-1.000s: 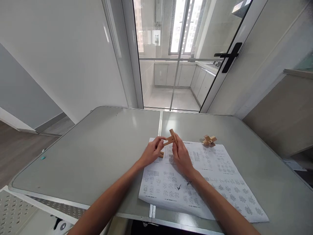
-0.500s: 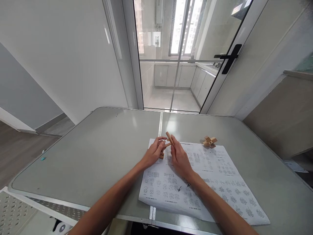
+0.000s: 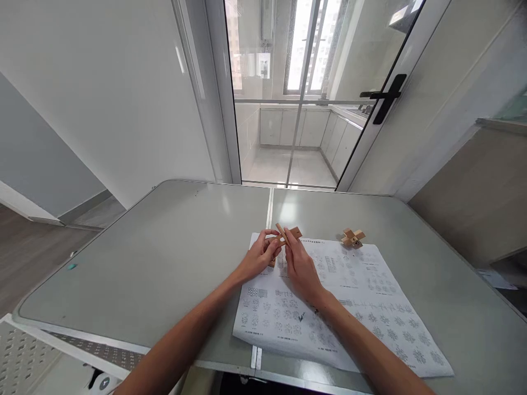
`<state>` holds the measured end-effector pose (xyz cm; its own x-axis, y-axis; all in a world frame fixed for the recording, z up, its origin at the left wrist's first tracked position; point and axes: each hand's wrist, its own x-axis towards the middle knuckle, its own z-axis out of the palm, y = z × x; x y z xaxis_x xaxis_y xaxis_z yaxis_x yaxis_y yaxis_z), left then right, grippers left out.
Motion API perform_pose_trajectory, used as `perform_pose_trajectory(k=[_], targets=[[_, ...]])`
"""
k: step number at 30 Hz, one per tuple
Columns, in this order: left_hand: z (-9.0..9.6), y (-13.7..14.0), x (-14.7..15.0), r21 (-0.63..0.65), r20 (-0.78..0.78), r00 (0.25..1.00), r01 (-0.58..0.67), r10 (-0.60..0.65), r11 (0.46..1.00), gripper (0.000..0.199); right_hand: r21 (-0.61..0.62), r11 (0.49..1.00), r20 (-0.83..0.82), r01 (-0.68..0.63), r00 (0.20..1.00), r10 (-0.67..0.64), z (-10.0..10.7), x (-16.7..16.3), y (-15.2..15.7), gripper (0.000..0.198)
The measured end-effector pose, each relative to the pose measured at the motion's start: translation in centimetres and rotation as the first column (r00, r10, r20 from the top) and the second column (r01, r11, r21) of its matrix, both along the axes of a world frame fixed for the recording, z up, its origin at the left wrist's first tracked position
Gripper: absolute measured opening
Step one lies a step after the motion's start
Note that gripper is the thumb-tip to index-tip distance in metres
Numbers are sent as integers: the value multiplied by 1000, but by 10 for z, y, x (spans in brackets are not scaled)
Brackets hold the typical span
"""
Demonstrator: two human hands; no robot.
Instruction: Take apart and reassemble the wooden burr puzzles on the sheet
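My left hand point(image 3: 260, 255) is closed around wooden puzzle pieces, one of which shows as a small block point(image 3: 272, 263) below its fingers. Close beside it, my right hand point(image 3: 302, 265) grips a thin wooden stick point(image 3: 281, 232) that slants up to the left. Another flat wooden piece point(image 3: 296, 233) sticks out to the right behind the right fingertips; which hand bears it is hard to tell. Both hands are above a printed instruction sheet point(image 3: 284, 315). An interlocked wooden burr puzzle point(image 3: 353, 237) sits at the sheet's upper right edge.
The grey folding table point(image 3: 164, 263) has a metal seam down its middle. A small teal bit point(image 3: 72, 266) lies by its left edge. Beyond the far edge stands a glass door with a black handle point(image 3: 386, 99). A perforated white surface point(image 3: 24, 351) is at lower left.
The stick in my right hand has shifted slightly left and down. A flat wooden piece now juts out to the right behind my right fingers. The puzzle on the table has not moved.
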<state>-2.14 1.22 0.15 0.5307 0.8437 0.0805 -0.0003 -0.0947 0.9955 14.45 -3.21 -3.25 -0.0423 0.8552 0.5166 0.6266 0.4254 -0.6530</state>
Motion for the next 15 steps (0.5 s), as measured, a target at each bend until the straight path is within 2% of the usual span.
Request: perform_pose_trajectory(k=[7, 15], targets=[[-2, -1, 1, 40, -43, 999, 12, -11, 999, 45, 47, 992, 27, 118, 993, -119, -3, 2, 4, 59], [0, -1, 3, 28, -22, 999, 34, -33, 999, 46, 67, 972, 119, 227, 965, -233, -6, 2, 4, 69]])
